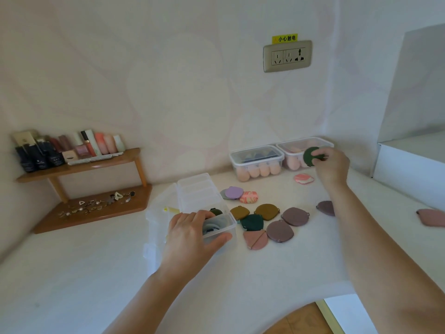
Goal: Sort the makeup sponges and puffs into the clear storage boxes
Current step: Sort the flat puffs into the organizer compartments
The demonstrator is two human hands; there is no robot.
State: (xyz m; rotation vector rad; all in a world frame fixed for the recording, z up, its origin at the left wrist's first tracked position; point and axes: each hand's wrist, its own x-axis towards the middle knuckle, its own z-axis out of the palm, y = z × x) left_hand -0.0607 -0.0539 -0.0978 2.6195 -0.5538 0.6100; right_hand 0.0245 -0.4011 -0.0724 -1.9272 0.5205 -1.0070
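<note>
My right hand (331, 165) pinches a round dark green puff (309, 156) in front of the far right clear box (323, 142), which holds peach sponges. Beside it a lidded clear box (256, 154) holds peach egg sponges and dark pieces. My left hand (190, 233) grips the near end of a long clear box (227, 226) with blue and dark puffs inside. Loose puffs lie on the white table between: mustard (266, 211), mauve (295, 215), dark green (252, 222), pink (255, 239), lilac (233, 192) and a marbled pink sponge (249, 197).
A wooden corner shelf (79, 165) at the left carries cosmetic bottles above and small jewellery below. A wall socket (287, 56) sits above the boxes. A white box (414, 165) stands at the right, with a pink puff (431, 217) and a marbled puff (304, 178) nearby.
</note>
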